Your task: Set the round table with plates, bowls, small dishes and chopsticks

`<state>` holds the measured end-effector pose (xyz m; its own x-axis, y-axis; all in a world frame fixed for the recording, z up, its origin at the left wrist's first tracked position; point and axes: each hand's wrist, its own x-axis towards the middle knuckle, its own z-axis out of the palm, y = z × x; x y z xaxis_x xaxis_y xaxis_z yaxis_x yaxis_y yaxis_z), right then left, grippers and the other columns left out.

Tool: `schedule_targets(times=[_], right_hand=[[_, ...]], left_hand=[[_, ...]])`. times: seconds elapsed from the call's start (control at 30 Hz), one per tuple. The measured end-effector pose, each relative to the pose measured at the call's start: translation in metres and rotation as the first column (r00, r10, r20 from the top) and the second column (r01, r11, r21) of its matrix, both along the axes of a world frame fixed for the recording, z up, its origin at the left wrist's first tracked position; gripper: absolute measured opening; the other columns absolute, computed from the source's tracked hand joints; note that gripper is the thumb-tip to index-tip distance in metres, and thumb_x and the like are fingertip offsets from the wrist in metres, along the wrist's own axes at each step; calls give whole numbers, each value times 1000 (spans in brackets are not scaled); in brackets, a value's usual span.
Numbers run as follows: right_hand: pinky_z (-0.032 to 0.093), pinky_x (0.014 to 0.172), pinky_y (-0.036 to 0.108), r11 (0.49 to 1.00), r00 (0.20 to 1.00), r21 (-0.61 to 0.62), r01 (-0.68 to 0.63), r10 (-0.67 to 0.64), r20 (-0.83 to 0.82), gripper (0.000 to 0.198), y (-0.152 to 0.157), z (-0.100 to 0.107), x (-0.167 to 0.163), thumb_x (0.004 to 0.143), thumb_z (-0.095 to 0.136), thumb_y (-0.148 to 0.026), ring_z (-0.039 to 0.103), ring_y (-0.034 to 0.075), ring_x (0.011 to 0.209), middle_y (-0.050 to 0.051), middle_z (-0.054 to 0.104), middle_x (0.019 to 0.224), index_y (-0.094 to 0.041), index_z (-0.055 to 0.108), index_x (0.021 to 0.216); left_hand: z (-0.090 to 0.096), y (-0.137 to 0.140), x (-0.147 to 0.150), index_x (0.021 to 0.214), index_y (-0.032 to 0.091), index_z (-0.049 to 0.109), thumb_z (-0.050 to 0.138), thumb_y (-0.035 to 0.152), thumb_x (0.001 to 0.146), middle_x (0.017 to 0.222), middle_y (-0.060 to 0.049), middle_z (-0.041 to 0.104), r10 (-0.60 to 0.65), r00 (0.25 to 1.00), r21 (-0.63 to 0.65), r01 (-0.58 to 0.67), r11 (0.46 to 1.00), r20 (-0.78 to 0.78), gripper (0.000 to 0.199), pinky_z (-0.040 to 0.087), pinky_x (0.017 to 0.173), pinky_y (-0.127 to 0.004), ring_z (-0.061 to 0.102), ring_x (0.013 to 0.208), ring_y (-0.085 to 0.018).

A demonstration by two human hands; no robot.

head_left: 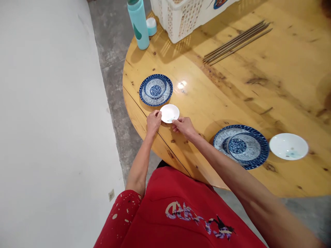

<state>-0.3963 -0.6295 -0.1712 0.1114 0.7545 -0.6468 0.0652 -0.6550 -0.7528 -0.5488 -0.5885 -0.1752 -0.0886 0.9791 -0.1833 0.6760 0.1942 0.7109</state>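
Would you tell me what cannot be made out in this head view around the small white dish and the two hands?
- Small white dish: the coloured mark inside is too small to read; left hand and right hand cover its near rim.
- White basket: cut off by the top edge, contents unseen.
- Teal bottle: top cropped.
- Chopsticks: too thin to count.
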Motion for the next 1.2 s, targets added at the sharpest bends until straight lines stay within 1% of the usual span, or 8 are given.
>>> schedule_targets(times=[0.27,0.43,0.6,0.73,0.87,1.0,1.1,1.2], right_hand=[[42,43,16,1000,1000,-8,-6,6,-16,21,-5,0,-2,89,62,-14,57,8,43,2,67,59,-15,60,68],[42,44,16,1000,1000,-11,-15,14,-14,21,-5,5,-4,89,62,-14,58,8,44,3,67,60,-15,60,68],[42,44,16,1000,1000,-6,-20,21,6,26,-6,9,-2,94,62,-22,57,8,44,3,67,60,-15,60,70],[42,44,16,1000,1000,-1,-17,17,18,30,-17,8,8,96,62,-30,57,8,45,3,67,62,-15,61,70],[41,45,16,1000,1000,-23,8,-9,-8,27,-45,12,20,94,60,-27,57,8,45,1,66,62,-17,59,69],[43,48,17,996,991,-60,73,-79,-107,23,-89,14,25,89,60,-26,58,9,48,0,65,62,-18,58,67],[43,49,18,992,985,-91,85,-98,-139,23,-127,14,25,86,59,-28,57,10,47,-1,64,59,-19,58,65],[41,48,19,991,987,-118,64,-80,-137,23,-157,14,24,85,55,-28,55,10,46,-1,61,54,-20,57,64]], left_hand=[[0,-4,-6,80,18,69,53,23,94,82,-3,72,-4,1000,-2,4,1000,3,22,44,75,-26,63,79,-17],[0,-5,-8,82,18,70,53,24,94,84,-3,73,0,1000,-9,0,1000,9,22,45,76,-26,65,80,-17],[-5,-6,-9,83,18,69,53,30,95,82,-4,73,32,995,-10,-31,999,91,24,47,73,-25,66,78,-17],[-5,-13,-16,76,20,63,48,39,97,71,-3,67,84,982,-53,-75,996,171,32,48,68,-25,64,67,-15],[-4,-29,-25,75,20,58,45,38,96,73,-2,67,152,966,-123,-128,984,210,30,49,62,-22,62,61,-11],[3,-46,-26,79,20,59,45,36,94,75,-2,67,179,960,-147,-150,978,215,26,50,63,-22,63,63,-11],[13,-57,-21,78,20,60,46,33,91,75,-2,68,175,956,-103,-155,983,235,23,51,63,-23,64,64,-12],[20,-62,-15,81,20,64,49,34,89,75,-1,69,140,966,-10,-142,990,217,23,53,64,-24,65,64,-13]])
